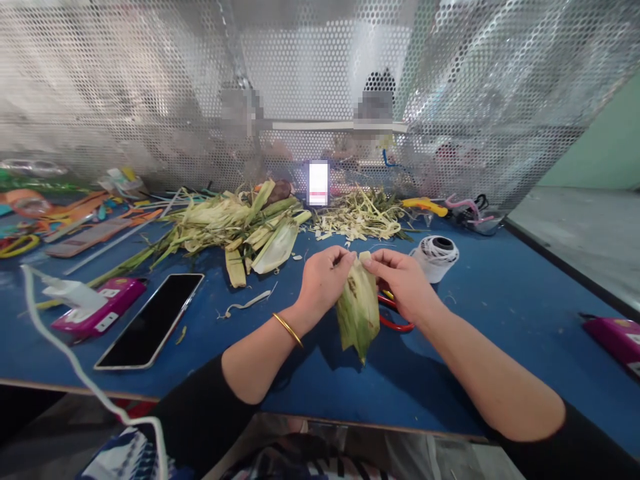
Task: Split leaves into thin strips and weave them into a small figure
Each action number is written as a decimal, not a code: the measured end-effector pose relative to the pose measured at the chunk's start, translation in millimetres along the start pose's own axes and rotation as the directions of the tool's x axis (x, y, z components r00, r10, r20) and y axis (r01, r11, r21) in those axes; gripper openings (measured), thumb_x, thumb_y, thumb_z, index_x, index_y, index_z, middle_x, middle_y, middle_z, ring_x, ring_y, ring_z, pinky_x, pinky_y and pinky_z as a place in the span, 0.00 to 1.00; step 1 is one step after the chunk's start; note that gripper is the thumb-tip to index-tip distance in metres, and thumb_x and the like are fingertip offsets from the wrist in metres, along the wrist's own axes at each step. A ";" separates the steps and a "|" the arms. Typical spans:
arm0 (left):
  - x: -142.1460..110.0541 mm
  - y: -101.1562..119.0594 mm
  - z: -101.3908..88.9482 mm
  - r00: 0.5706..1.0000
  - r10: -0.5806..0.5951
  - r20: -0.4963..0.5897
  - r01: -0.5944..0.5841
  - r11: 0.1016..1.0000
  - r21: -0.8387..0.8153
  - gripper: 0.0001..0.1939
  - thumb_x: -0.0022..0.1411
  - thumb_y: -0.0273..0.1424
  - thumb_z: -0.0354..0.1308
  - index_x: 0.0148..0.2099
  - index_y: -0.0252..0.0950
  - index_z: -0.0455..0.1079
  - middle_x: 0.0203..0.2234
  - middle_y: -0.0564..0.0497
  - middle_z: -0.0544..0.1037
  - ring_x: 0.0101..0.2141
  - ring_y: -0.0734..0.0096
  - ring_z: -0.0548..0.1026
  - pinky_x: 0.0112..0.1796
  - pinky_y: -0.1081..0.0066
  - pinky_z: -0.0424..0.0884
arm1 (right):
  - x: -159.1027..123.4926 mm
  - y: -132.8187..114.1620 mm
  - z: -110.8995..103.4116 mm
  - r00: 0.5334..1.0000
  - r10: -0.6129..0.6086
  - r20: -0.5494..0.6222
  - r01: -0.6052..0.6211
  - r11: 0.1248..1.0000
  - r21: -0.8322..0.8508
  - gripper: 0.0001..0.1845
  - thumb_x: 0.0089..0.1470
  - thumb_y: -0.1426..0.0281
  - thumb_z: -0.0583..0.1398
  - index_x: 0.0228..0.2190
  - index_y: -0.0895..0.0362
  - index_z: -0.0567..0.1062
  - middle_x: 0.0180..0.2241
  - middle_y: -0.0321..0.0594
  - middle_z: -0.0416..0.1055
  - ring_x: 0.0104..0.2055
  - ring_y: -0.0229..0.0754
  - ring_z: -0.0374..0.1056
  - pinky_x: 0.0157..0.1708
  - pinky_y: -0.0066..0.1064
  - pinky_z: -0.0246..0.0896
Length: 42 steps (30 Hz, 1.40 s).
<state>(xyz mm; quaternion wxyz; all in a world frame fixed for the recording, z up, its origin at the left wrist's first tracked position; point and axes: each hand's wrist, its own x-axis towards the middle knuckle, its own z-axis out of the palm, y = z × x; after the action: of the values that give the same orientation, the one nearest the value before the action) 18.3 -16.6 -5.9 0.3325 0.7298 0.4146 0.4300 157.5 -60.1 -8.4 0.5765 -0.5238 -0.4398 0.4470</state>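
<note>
A green-and-cream corn husk (361, 313) hangs from my fingers above the blue table, its ragged wide end pointing down. My left hand (324, 277) pinches its upper left edge, and a gold bangle circles that wrist. On the upper right edge, my right hand (400, 277) grips the husk between thumb and fingers. Under the right hand lie scissors with red handles (397, 325), mostly hidden. Just behind that hand stands a spool of white thread (436, 257).
A pile of corn husks (225, 220) lies at the back left, with husk scraps (363, 217) behind my hands. A phone (153, 323) and a magenta power strip (103, 307) with a white cable occupy the left. Yellow-handled scissors (425, 206) rest near the perforated metal screen (320, 60).
</note>
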 end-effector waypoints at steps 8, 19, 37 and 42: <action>0.2 -0.4 1.6 1.000 -0.018 -0.020 0.017 1.000 -0.023 0.16 0.59 0.38 0.52 0.23 0.35 0.65 0.18 0.57 0.67 0.23 0.76 0.63 0.26 0.75 0.58 | -7.7 -0.4 6.6 0.937 -0.327 -0.121 0.256 0.882 -0.395 0.10 0.49 0.63 0.60 0.23 0.56 0.70 0.20 0.33 0.66 0.22 0.35 0.58 0.22 0.29 0.51; 1.0 -4.7 4.0 0.997 -0.072 -0.019 0.069 0.990 -0.119 0.16 0.58 0.40 0.52 0.24 0.35 0.66 0.18 0.57 0.67 0.22 0.76 0.62 0.25 0.75 0.58 | -11.8 1.2 9.4 0.890 -0.437 -0.130 0.339 0.826 -0.450 0.10 0.52 0.63 0.58 0.25 0.55 0.69 0.21 0.33 0.66 0.23 0.36 0.59 0.23 0.29 0.53; 5.3 -9.7 3.9 0.994 -0.104 -0.030 0.101 0.991 -0.089 0.17 0.57 0.40 0.52 0.23 0.35 0.65 0.17 0.56 0.67 0.22 0.75 0.62 0.24 0.75 0.56 | -17.3 -4.6 11.9 0.835 -0.496 -0.238 0.375 0.829 -0.414 0.11 0.52 0.60 0.59 0.25 0.54 0.68 0.20 0.32 0.64 0.22 0.36 0.59 0.22 0.28 0.57; 6.4 -13.0 4.4 0.993 -0.116 -0.034 0.112 0.987 -0.112 0.17 0.57 0.41 0.52 0.23 0.35 0.65 0.16 0.56 0.67 0.21 0.76 0.62 0.24 0.75 0.57 | -20.7 -7.1 10.4 0.764 -0.594 -0.253 0.438 0.765 -0.472 0.11 0.53 0.60 0.59 0.26 0.54 0.69 0.22 0.34 0.67 0.22 0.37 0.61 0.23 0.30 0.58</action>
<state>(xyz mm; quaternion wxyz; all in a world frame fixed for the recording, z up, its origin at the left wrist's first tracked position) 19.9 -5.8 -16.4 0.3879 0.6766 0.4379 0.4472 143.3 -78.5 -1.4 0.6390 -0.5592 -0.5249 0.0586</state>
